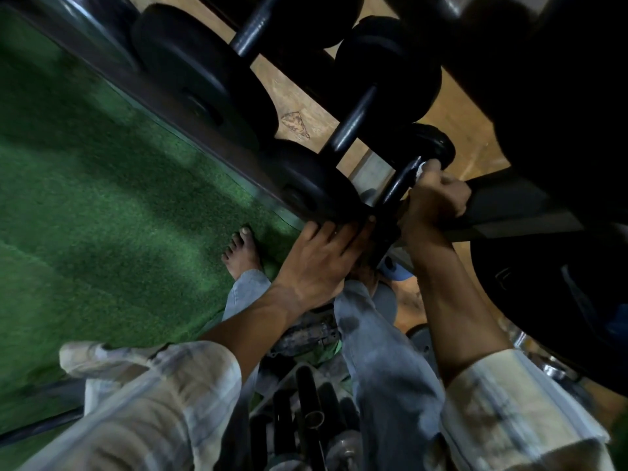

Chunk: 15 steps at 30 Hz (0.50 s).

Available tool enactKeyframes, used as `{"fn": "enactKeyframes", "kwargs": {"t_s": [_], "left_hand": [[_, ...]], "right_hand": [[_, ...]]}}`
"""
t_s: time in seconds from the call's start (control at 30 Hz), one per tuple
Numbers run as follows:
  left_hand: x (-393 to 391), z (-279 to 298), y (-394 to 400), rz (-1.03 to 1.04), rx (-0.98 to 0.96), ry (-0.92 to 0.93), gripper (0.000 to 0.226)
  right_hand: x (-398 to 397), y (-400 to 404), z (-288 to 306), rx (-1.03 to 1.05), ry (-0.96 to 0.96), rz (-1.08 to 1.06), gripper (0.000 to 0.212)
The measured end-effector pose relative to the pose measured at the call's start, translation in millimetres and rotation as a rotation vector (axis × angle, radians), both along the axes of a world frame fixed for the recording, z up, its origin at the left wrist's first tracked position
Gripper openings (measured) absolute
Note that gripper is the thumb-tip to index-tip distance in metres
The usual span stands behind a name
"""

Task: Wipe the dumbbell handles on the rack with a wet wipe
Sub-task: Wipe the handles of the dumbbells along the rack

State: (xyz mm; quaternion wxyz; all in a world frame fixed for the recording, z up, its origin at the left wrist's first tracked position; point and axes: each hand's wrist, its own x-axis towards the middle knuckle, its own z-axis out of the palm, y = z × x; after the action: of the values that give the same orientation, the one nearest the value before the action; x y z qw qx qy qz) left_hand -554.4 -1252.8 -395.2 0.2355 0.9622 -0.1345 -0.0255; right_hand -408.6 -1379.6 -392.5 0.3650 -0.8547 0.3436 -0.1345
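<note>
Wet wipe (pixel 420 168) pinched btwn R hand (pixel 433 202) fingers (pixel 435 163) & dumbbell handle (pixel 399 186).

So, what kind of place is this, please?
Most likely a gym or weights room: black dumbbells lie in a row on a dark rack, green artificial turf covers the floor, and the right hand wipes one handle.

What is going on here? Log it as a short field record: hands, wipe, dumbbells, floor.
right hand: right hand curled round the nearest dumbbell handle, pinching the wet wipe against it
left hand: left hand spread flat, resting on the rack rail
other dumbbells: two more handles farther along the rack, untouched
floor: green turf on the left, wooden floor behind the rack
</note>
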Motion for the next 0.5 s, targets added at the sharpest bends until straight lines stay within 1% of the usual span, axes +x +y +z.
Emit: {"fn": "enactKeyframes", "kwargs": {"t_s": [0.03,0.07,0.1,0.13,0.2,0.3,0.33,0.4,0.47,0.5], "left_hand": [[0.0,0.1,0.4,-0.008,0.000,-0.004,0.061],[0.1,-0.5,1.2,-0.017,0.001,-0.011,0.063],[0.0,-1.7,2.0,-0.025,0.003,-0.020,0.063],[-0.2,-2.7,3.0,-0.029,0.003,-0.031,0.061],[-0.7,-5.1,3.5,-0.025,0.000,-0.048,0.056],[-1.4,-6.7,1.4,-0.008,-0.014,-0.044,0.054],[-1.9,-7.4,0.6,-0.005,-0.019,-0.038,0.054],[-2.1,-8.2,-0.1,-0.006,-0.022,-0.035,0.055],[-1.5,-8.8,-0.1,-0.009,-0.020,-0.044,0.055],[-1.5,-9.2,-0.1,-0.008,-0.018,-0.046,0.055]], "right_hand": [[-0.3,-2.2,2.0,0.017,0.032,0.042,0.028],[0.2,-9.2,0.6,0.022,0.087,0.110,0.039],[-1.5,-17.6,-3.7,0.001,0.137,0.153,0.043],[-2.7,-24.5,-7.2,-0.016,0.175,0.190,0.042],[-4.0,-27.6,-3.6,-0.086,0.253,0.247,0.032],[-11.8,-23.3,12.8,-0.116,0.539,0.363,0.033],[-16.3,-21.9,19.8,-0.127,0.607,0.402,0.030],[-26.7,-18.4,30.3,-0.107,0.661,0.374,0.021],[-33.4,-11.2,35.8,-0.085,0.626,0.323,0.014],[-33.6,-7.5,37.7,-0.093,0.592,0.329,0.017]]}}
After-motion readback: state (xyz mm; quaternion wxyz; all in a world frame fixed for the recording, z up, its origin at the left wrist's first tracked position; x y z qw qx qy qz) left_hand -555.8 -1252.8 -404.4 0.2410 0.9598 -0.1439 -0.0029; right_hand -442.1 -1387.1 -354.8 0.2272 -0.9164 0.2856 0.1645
